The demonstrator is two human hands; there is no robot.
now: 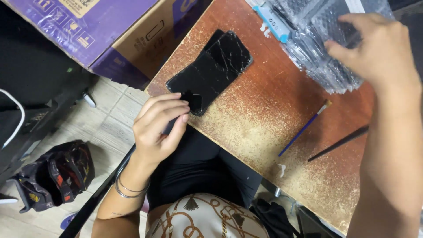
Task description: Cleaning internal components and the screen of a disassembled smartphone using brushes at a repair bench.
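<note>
Cracked black phone pinched by left hand; right hand grips bubble wrap above brush.

a small phone repair bench, by the look of it: a worn reddish wooden table carries cracked black phone screens just beyond the left fingers, bubble-wrap packets under the right fingers, and fine brushes nearby.
</note>
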